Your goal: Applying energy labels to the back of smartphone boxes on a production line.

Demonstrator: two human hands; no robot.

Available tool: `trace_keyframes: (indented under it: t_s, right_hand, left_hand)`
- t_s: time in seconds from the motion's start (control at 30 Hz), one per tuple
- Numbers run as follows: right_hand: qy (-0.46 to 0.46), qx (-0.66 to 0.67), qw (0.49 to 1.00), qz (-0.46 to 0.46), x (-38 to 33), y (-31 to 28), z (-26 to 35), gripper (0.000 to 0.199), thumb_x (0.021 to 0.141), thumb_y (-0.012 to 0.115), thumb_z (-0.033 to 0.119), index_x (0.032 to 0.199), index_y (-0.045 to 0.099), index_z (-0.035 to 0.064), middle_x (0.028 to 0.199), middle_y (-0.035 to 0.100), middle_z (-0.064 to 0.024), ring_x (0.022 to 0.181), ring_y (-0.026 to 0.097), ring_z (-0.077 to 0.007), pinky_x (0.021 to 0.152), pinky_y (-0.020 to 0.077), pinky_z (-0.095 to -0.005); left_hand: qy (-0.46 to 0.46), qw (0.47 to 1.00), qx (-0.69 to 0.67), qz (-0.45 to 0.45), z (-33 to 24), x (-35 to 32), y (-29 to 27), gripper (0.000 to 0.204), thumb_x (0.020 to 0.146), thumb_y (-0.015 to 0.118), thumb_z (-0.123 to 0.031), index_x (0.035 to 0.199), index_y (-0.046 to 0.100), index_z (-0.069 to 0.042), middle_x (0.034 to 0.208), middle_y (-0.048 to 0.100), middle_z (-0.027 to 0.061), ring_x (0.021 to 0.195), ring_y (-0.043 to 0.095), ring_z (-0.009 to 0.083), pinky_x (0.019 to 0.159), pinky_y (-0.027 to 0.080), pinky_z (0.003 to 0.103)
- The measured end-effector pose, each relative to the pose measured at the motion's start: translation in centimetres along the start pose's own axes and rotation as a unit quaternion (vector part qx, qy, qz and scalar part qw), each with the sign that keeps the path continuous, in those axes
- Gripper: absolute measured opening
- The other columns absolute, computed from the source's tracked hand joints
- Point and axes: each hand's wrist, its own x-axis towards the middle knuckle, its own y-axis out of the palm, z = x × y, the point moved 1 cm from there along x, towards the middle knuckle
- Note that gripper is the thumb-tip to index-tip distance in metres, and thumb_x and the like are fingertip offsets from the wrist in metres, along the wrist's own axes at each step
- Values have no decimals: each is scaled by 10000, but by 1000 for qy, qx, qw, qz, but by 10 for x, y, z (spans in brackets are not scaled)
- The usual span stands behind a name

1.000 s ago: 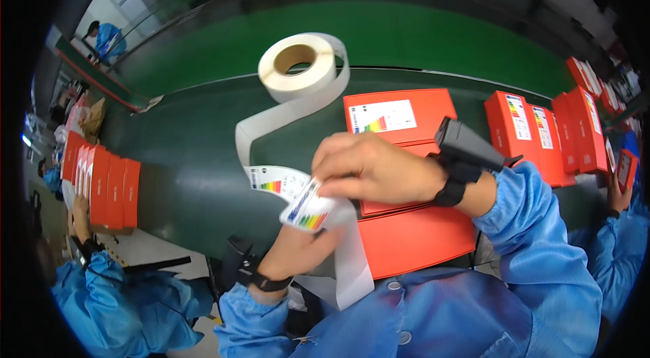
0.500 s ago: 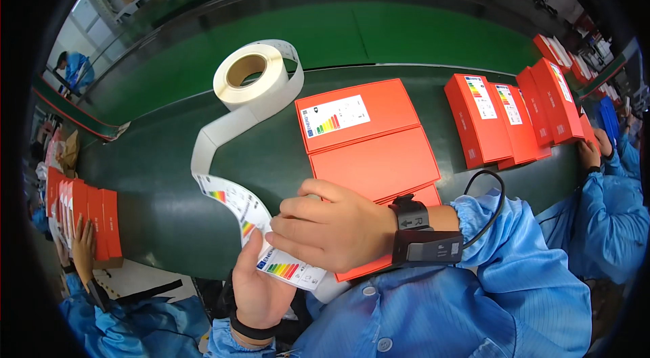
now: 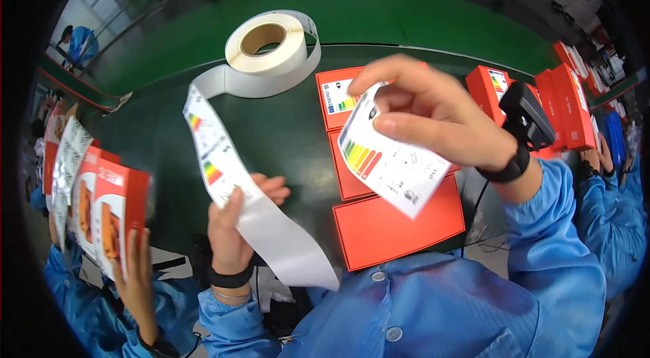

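My right hand (image 3: 447, 118) pinches a loose white energy label (image 3: 389, 158) with coloured bars between thumb and fingers. It hangs above a column of red boxes, its lower corner over the near box (image 3: 406, 226). The far box (image 3: 327, 80) carries a similar label, while the middle box (image 3: 349, 179) is partly hidden by the loose label. To the left, my left hand (image 3: 230, 233) grips the label strip (image 3: 217, 148) under its thumb, other fingers behind it. Bare backing hangs from that hand towards me. The strip runs back to the label roll (image 3: 271, 47).
More labelled red boxes (image 3: 569, 107) stand at the right, near a co-worker's hands (image 3: 597, 155). At the left, another person's hand (image 3: 135, 283) holds red-and-white boxes (image 3: 101, 216). The dark green table (image 3: 169, 135) lies beneath the strip, with a brighter green surface (image 3: 379, 13) beyond.
My right hand has moved up and right from the strip, carrying a label now separate from it. Bare backing now trails below my left hand. The co-worker's boxes at left have turned, showing their fronts.
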Motion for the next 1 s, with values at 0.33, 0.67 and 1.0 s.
trace_keyframes:
  t_s: [0.33, 0.67, 1.0]
  right_hand:
    - [137, -336, 901, 239, 32, -2, -38, 635, 882, 451, 70, 1423, 170, 248, 1051, 589, -151, 821, 600, -232, 729, 475, -338]
    - [103, -293, 915, 258, 42, -7, -58, 622, 874, 437, 36, 1423, 195, 201, 1303, 457, -116, 1092, 507, -261, 939, 383, -350]
    - [151, -290, 910, 254, 46, -8, -57, 639, 867, 437, 35, 1422, 195, 238, 1285, 476, -112, 1046, 533, -256, 894, 417, -344]
  left_hand:
    - [67, 975, 122, 175, 38, -6, 41, 332, 903, 448, -171, 1105, 541, 76, 1108, 592, 173, 1039, 553, 237, 915, 412, 345]
    - [89, 962, 181, 182, 45, 4, 39, 298, 870, 440, -116, 1075, 590, 41, 1068, 621, 142, 1027, 547, 238, 919, 400, 351]
    - [99, 959, 189, 185, 47, 5, 37, 302, 876, 439, -130, 1077, 591, 38, 1060, 627, 135, 1017, 551, 237, 915, 403, 348]
